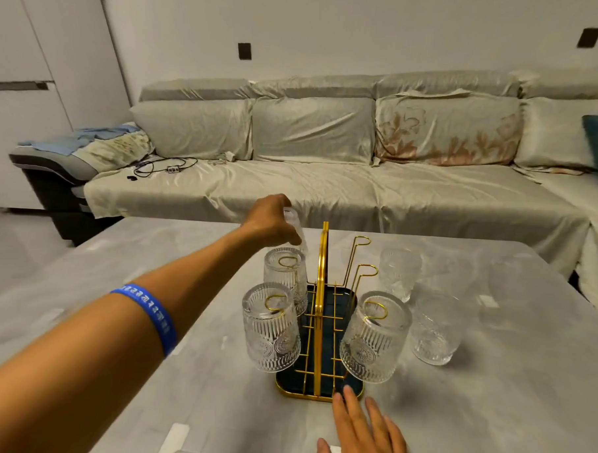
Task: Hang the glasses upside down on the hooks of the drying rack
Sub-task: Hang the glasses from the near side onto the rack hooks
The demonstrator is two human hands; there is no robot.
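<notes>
A gold wire drying rack (pixel 319 333) with a dark tray stands mid-table. Three ribbed glasses hang upside down on its hooks: near left (pixel 271 328), middle left (pixel 285 273), near right (pixel 375 337). My left hand (pixel 272 221) reaches over the far left of the rack, shut on another inverted glass (pixel 296 226), partly hidden by my fingers. Two empty hooks (pixel 361 260) rise on the right side. Two more glasses (pixel 399 271) (pixel 435 330) stand on the table right of the rack. My right hand (pixel 364 431) lies flat and open on the table by the rack's near edge.
The grey table (pixel 488 406) holds white slips (pixel 173 440) near its front edge. A covered sofa (pixel 327 179) with cables and cloths runs behind the table. White cabinets (pixel 23 77) stand at the left.
</notes>
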